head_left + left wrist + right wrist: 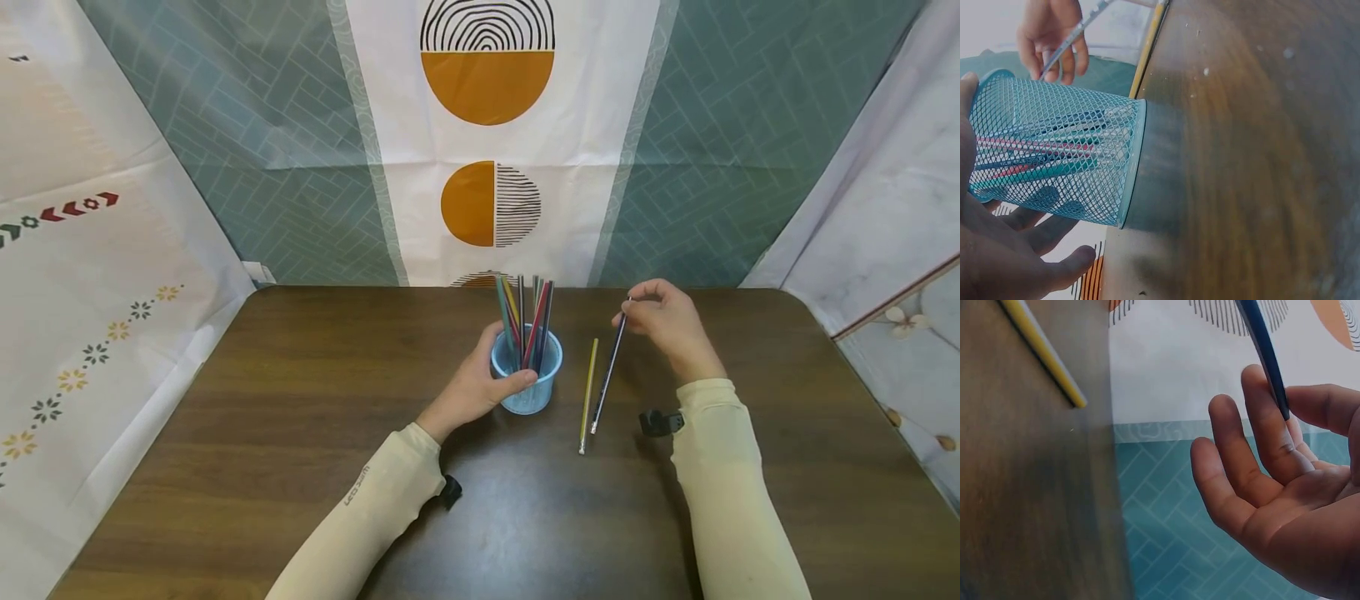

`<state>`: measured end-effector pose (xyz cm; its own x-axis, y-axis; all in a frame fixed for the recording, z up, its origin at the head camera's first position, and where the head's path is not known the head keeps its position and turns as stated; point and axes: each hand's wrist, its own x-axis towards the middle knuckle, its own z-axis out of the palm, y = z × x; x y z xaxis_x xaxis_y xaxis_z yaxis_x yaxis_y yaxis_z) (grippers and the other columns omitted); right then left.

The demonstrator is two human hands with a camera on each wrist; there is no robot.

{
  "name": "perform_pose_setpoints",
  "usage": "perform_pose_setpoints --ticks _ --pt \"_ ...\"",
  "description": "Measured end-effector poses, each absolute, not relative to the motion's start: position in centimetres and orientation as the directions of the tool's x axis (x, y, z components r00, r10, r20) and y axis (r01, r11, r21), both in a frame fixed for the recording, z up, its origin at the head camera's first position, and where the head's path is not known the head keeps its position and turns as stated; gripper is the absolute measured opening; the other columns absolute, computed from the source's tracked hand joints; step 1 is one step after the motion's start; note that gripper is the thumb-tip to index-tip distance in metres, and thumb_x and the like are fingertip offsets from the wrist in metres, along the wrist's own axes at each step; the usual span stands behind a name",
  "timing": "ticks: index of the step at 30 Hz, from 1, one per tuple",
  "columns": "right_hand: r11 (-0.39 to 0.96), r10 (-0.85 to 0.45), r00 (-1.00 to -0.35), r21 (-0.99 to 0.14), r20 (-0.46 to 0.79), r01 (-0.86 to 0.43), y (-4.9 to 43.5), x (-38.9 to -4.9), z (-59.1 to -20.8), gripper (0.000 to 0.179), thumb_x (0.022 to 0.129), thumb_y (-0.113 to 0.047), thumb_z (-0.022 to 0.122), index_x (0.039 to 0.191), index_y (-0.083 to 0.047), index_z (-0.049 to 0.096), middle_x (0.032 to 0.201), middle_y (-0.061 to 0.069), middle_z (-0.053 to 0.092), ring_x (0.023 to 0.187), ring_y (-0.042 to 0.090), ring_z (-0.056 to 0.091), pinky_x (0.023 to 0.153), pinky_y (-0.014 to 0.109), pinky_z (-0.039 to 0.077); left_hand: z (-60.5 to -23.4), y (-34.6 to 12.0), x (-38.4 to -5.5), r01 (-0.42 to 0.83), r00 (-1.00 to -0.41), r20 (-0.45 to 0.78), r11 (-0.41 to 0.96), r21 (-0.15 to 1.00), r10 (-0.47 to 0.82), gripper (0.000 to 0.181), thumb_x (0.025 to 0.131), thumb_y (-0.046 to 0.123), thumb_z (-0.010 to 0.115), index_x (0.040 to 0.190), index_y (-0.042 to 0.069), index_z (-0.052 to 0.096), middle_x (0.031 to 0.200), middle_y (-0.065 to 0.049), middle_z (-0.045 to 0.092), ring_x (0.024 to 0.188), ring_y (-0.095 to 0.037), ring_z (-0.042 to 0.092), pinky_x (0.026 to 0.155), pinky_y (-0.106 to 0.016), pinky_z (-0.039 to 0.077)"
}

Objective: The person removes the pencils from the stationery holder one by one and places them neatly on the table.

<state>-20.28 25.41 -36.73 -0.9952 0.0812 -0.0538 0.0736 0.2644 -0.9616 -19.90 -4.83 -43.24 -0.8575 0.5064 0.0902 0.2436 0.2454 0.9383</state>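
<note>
My left hand (474,385) grips a light blue mesh pencil cup (528,402) from its left side, thumb across the front. Several pencils (536,321) in green, yellow, red and dark colours stand in the cup. To the right, my right hand (669,330) pinches a dark blue pencil (611,368) near its upper end between thumb and index finger. That pencil slants down toward me, its silvery end lowest. In the right wrist view the other fingers (1225,419) are spread loosely away from it. A yellow pencil (589,392) lies on the table between the cup and the dark pencil.
The brown wooden table (337,367) reaches back to a patterned cloth (322,208) hanging behind it. White printed cloths (82,333) border it on both sides. A small black device (660,423) sits at my right wrist, another (451,492) at my left.
</note>
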Motion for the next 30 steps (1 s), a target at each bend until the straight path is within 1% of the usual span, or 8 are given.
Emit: perform_pose_setpoints --ticks 1,3,7,12,16,18,24,30 --pt "0.282 0.080 -0.995 -0.956 -0.056 0.077 25.5 -20.3 -36.9 0.020 0.102 -0.014 0.057 0.115 -0.002 0.049 0.088 0.003 0.075 0.088 0.013 0.071 0.098 0.044 0.047 -43.3 -4.8 -19.9 0.241 -0.858 0.087 0.246 0.939 0.506 0.090 0.086 0.054 0.075 0.155 0.026 0.024 0.150 -0.008 0.042 0.128 -0.030 0.047 0.104 -0.056 0.041" --pt "0.322 0.072 -0.995 -0.943 -0.067 0.087 25.6 -20.4 -37.3 0.022 0.101 -0.013 0.057 0.116 0.000 0.049 0.091 0.005 0.076 0.090 0.011 0.070 0.093 0.039 0.049 -43.3 -4.8 -19.8 0.240 -0.859 0.086 0.247 0.939 0.505 0.090 0.086 0.053 0.076 0.155 0.027 0.024 0.150 -0.007 0.042 0.128 -0.029 0.046 0.104 -0.056 0.041" --pt "0.401 0.037 -0.996 -0.911 -0.083 0.091 25.8 -20.3 -37.9 0.023 0.100 -0.011 0.056 0.117 0.002 0.048 0.098 0.011 0.076 0.094 0.015 0.066 0.086 0.036 0.051 -43.4 -4.7 -19.7 0.241 -0.857 0.086 0.248 0.938 0.508 0.089 0.087 0.053 0.075 0.155 0.028 0.024 0.150 -0.006 0.041 0.129 -0.028 0.045 0.105 -0.056 0.040" --pt "0.439 0.012 -0.995 -0.894 -0.095 0.091 25.6 -20.4 -38.4 0.022 0.100 -0.011 0.054 0.117 0.003 0.049 0.104 0.017 0.074 0.105 0.027 0.065 0.086 0.038 0.050 -43.4 -4.9 -19.7 0.242 -0.855 0.086 0.247 0.938 0.511 0.088 0.087 0.053 0.075 0.155 0.028 0.025 0.151 -0.007 0.040 0.130 -0.028 0.044 0.106 -0.056 0.039" --pt "0.452 -0.004 -0.995 -0.888 -0.099 0.087 25.6 -20.7 -38.7 0.022 0.100 -0.012 0.055 0.115 0.004 0.051 0.105 0.019 0.073 0.108 0.034 0.064 0.089 0.042 0.048 -43.3 -4.9 -19.8 0.243 -0.857 0.090 0.245 0.939 0.507 0.088 0.087 0.054 0.075 0.155 0.028 0.025 0.152 -0.008 0.040 0.132 -0.029 0.044 0.106 -0.058 0.038" --pt "0.453 -0.008 -0.994 -0.887 -0.106 0.091 25.7 -20.8 -39.0 0.022 0.101 -0.012 0.055 0.115 0.004 0.052 0.106 0.020 0.073 0.108 0.036 0.064 0.090 0.044 0.048 -43.3 -4.9 -19.9 0.243 -0.857 0.088 0.247 0.938 0.508 0.088 0.087 0.055 0.075 0.155 0.029 0.025 0.152 -0.007 0.039 0.132 -0.029 0.043 0.106 -0.058 0.037" --pt "0.465 -0.001 -0.991 -0.878 -0.130 0.115 26.0 -21.0 -39.7 0.023 0.102 -0.013 0.055 0.117 0.004 0.052 0.108 0.020 0.072 0.105 0.033 0.067 0.095 0.049 0.048 -43.3 -4.9 -19.8 0.244 -0.856 0.085 0.252 0.937 0.511 0.089 0.087 0.056 0.074 0.155 0.028 0.024 0.152 -0.008 0.039 0.133 -0.030 0.043 0.106 -0.058 0.038" --pt "0.448 0.028 -0.986 -0.880 -0.162 0.157 26.0 -21.3 -40.2 0.026 0.103 -0.013 0.054 0.120 0.005 0.052 0.111 0.020 0.072 0.108 0.036 0.065 0.095 0.048 0.047 -43.2 -4.9 -19.8 0.243 -0.857 0.088 0.248 0.938 0.508 0.087 0.087 0.054 0.074 0.155 0.028 0.025 0.152 -0.007 0.039 0.132 -0.030 0.044 0.105 -0.058 0.039"
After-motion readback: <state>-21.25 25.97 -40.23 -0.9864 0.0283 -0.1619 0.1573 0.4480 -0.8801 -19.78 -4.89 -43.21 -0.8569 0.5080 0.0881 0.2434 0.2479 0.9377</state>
